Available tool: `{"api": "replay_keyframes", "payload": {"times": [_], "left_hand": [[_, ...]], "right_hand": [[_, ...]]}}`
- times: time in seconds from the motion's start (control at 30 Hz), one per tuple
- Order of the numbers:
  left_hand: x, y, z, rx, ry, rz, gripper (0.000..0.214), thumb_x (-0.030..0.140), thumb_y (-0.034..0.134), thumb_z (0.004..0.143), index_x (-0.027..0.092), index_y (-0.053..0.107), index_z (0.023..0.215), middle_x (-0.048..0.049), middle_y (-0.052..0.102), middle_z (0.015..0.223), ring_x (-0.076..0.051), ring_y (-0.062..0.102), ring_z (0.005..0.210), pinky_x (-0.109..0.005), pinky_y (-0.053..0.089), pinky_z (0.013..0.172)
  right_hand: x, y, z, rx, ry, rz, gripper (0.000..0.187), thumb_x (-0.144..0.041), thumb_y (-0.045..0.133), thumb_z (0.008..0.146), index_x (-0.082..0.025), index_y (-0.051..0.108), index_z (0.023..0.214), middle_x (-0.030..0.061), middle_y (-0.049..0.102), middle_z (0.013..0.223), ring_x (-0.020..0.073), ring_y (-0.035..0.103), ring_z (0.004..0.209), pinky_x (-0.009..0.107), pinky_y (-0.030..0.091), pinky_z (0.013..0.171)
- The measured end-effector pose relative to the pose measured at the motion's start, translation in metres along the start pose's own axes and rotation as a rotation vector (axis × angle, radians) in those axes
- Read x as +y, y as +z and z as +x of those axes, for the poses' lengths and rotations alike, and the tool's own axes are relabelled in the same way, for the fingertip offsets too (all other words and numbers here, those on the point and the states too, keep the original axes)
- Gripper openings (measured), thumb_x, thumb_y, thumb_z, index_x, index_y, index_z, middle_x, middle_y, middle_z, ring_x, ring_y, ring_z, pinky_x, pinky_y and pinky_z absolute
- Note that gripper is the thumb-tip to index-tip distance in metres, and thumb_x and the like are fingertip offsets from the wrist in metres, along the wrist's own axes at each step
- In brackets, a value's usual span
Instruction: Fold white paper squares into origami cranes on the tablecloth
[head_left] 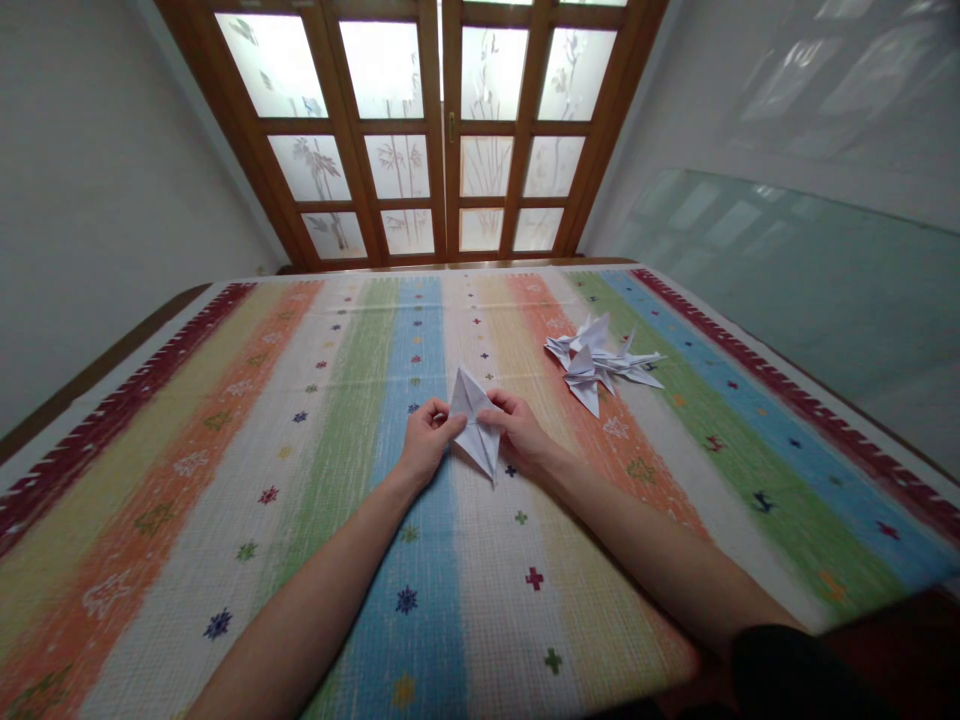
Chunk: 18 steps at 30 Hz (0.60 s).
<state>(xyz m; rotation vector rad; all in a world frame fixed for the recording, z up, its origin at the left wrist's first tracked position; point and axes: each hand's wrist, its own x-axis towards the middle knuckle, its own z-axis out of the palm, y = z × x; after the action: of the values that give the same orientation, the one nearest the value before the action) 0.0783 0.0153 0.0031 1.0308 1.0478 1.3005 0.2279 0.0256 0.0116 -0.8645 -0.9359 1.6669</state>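
Observation:
A white folded paper piece (474, 425), diamond-shaped with sharp points, lies on the striped tablecloth (315, 480) in the middle of the table. My left hand (425, 446) pinches its left edge with curled fingers. My right hand (520, 430) grips its right side, fingers closed on the paper. Both forearms reach in from the bottom of the view.
A small pile of finished white paper cranes (600, 362) lies to the right, beyond my right hand. A wooden door with frosted glass panes (442, 130) stands behind the table. A glass sheet (810, 280) leans against the right wall.

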Motion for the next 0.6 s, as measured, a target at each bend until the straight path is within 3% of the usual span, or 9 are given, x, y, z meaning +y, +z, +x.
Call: {"api": "replay_keyframes", "payload": {"times": [0.4, 0.6], "left_hand": [[0.0042, 0.0048, -0.0029, 0.049, 0.059, 0.103, 0.029, 0.035, 0.081, 0.057, 0.017, 0.059, 0.063, 0.0030, 0.060, 0.055, -0.011, 0.054, 0.049, -0.023, 0.043, 0.049], [0.0020, 0.0019, -0.0007, 0.125, 0.109, 0.103, 0.027, 0.034, 0.079, 0.059, 0.017, 0.059, 0.066, 0.0024, 0.061, 0.059, -0.011, 0.055, 0.052, -0.023, 0.044, 0.052]], "right_hand": [[-0.0002, -0.0030, -0.0022, -0.124, 0.079, 0.017, 0.039, -0.017, 0.074, 0.053, -0.021, 0.056, 0.087, -0.0043, 0.063, 0.071, 0.0126, 0.057, 0.058, 0.025, 0.045, 0.056], [0.0032, -0.0041, 0.0030, -0.034, 0.016, -0.040, 0.040, -0.024, 0.082, 0.051, -0.021, 0.055, 0.080, -0.0032, 0.065, 0.074, 0.0130, 0.059, 0.062, 0.027, 0.047, 0.061]]}}
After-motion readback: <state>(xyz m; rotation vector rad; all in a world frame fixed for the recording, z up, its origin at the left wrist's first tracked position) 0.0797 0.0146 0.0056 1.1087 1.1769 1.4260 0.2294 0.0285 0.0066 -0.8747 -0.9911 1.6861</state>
